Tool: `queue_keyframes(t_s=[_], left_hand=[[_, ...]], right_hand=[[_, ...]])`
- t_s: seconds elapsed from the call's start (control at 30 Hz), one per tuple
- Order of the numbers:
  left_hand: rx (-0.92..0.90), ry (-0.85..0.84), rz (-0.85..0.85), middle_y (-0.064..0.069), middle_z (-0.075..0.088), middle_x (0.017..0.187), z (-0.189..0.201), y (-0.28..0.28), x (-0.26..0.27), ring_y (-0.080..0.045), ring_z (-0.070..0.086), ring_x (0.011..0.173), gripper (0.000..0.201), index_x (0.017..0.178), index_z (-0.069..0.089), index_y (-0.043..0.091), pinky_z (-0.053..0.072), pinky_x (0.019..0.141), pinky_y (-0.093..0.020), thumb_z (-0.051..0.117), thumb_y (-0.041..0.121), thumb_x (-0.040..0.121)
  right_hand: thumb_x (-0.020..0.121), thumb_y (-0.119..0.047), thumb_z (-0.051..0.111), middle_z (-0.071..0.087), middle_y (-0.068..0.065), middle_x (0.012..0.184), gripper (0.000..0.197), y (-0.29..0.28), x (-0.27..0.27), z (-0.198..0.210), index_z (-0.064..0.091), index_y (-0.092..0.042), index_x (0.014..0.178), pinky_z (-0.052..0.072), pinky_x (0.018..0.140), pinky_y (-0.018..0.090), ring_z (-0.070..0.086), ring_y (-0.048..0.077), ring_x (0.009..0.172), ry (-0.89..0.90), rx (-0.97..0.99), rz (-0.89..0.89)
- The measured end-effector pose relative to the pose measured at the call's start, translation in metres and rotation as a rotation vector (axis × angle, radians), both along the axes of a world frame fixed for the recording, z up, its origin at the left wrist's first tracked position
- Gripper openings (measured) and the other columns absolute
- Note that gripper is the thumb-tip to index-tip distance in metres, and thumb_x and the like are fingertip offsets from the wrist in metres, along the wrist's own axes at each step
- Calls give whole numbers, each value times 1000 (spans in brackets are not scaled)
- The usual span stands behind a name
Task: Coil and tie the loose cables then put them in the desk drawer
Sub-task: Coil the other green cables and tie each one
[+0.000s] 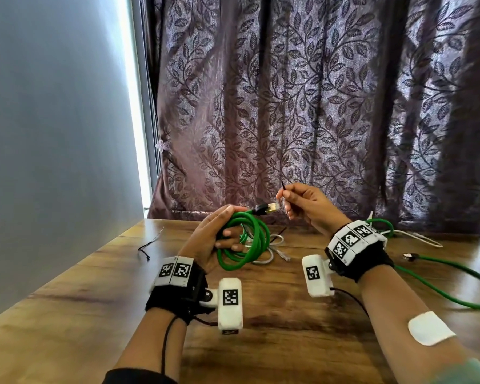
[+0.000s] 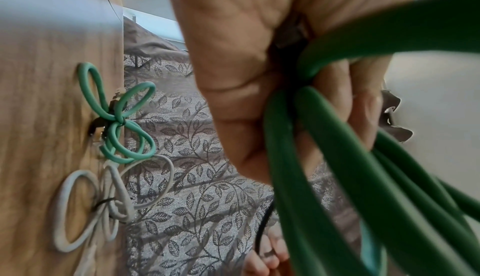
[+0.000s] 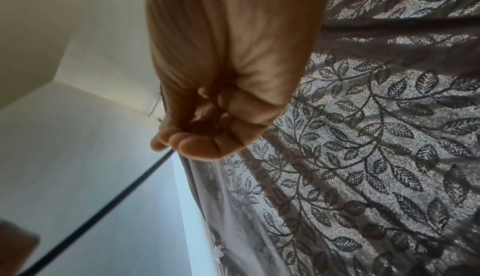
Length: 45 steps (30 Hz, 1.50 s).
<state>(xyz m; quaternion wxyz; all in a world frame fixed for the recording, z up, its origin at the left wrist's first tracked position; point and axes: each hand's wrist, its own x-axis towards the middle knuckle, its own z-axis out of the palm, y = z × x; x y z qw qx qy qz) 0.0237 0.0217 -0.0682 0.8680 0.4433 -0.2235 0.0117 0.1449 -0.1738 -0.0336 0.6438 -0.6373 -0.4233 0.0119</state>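
My left hand [image 1: 219, 231] grips a coil of green cable [image 1: 250, 245] above the wooden desk [image 1: 94, 286]; its black and gold plug [image 1: 266, 208] sticks out past my thumb. In the left wrist view the green loops [image 2: 324, 157] run through my curled left fingers [image 2: 363, 106]. Just right of the plug, my right hand [image 1: 287, 202] pinches a thin black tie [image 1: 283, 187] that points upward. The right wrist view shows my right hand [image 3: 207, 128] curled tight, with the black tie [image 3: 103, 208] trailing from it.
A loose green cable [image 1: 441, 275] loops across the desk at the right. A pale cable [image 1: 272, 254] lies behind the coil. A tied green bundle [image 2: 116, 116] and a tied white bundle [image 2: 103, 198] lie near the desk's far edge. A spare black tie [image 1: 150, 242] lies left. A leaf-patterned curtain [image 1: 316, 106] hangs behind.
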Motion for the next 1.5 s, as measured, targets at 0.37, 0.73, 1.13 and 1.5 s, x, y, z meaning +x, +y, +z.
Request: queue_keyframes(t_s=[0.37, 0.73, 1.13, 1.5], left_hand=[[45, 44, -9, 4, 41, 50, -3, 1, 2, 1, 31, 32, 27, 91, 67, 10, 41, 43, -18, 48, 28, 92], [27, 34, -84, 4, 43, 51, -4, 11, 8, 1, 32, 32, 38, 94, 68, 10, 41, 44, -18, 81, 34, 68], [-15, 70, -266, 7, 49, 53, -2, 19, 4, 1, 24, 38, 26, 98, 69, 14, 39, 52, -14, 67, 34, 83], [63, 203, -129, 2, 41, 48, -2, 2, 1, 2, 31, 29, 25, 86, 73, 6, 39, 34, -12, 68, 29, 77]], right_hand=[[87, -14, 52, 56, -6, 59, 19, 14, -6, -3, 70, -14, 85, 47, 51, 16, 51, 4, 51, 9, -7, 146], [92, 7, 45, 67, -7, 64, 20, -6, 6, 2, 61, 1, 103, 51, 51, 15, 52, 0, 53, -119, -17, -82], [89, -1, 54, 70, -9, 76, 31, -8, -10, 17, 76, -22, 85, 48, 60, 13, 57, 1, 65, -194, -108, 58], [82, -10, 52, 67, -8, 69, 23, 9, -23, 12, 73, -17, 78, 55, 64, 18, 59, 2, 62, 60, 59, 227]])
